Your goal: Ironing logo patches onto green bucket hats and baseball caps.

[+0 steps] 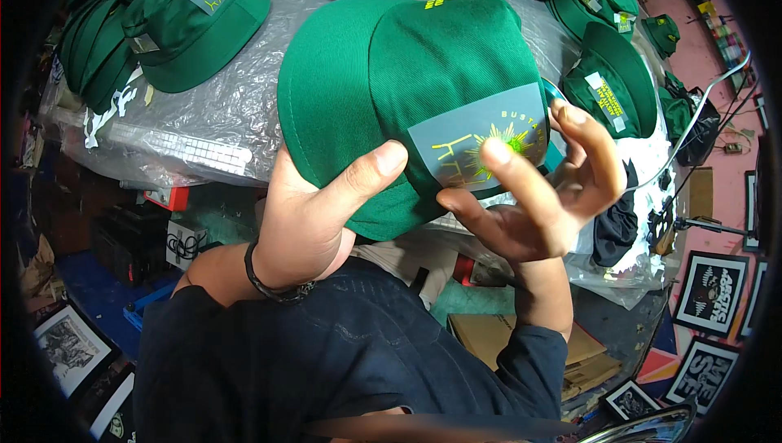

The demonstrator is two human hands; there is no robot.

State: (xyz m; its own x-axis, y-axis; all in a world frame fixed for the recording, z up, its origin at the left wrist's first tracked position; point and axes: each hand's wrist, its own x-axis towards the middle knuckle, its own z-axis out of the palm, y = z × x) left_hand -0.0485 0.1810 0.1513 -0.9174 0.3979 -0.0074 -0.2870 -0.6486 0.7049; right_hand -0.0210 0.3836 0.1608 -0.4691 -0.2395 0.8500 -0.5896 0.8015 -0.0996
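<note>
My left hand [314,215] is closed on the brim of a green bucket hat [448,52], its thumb lying along the front and its other fingers hidden underneath. On the hat's side sits a grey, see-through transfer film [440,137] over a yellow-green sunburst print. My right hand [546,190] has its fingers apart. Its index fingertip is in front of the sunburst and its thumb tip is by the film's lower edge; whether they touch the film I cannot tell. Behind the hat's right side, a teal round object [555,154] is mostly hidden.
Plastic sheeting [195,137] covers the table. Stacked green hats [183,35] stand at the far left, others [611,84] at the right. White scraps [110,117] lie about. A pale cable [700,109] hangs at the right. Cardboard [489,341] lies below the table, near my right arm.
</note>
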